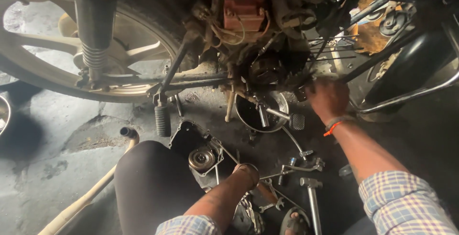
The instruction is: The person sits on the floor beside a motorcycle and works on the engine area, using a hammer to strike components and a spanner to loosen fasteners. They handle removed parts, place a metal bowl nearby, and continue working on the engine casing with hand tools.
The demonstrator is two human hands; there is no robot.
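The right hand (pixel 328 98) reaches up to the dark, oily engine (pixel 275 67) under the motorbike, fingers curled on a part there; I cannot tell just what it grips. The left hand (pixel 247 172) is down low by the floor, and I cannot tell if it is open or closed. A round metal bowl of black oil (pixel 260 112) sits right under the engine, likely to catch drips. Silver spanners (pixel 299 168) and a grey hammer (pixel 311 194) lie near, easy to grab.
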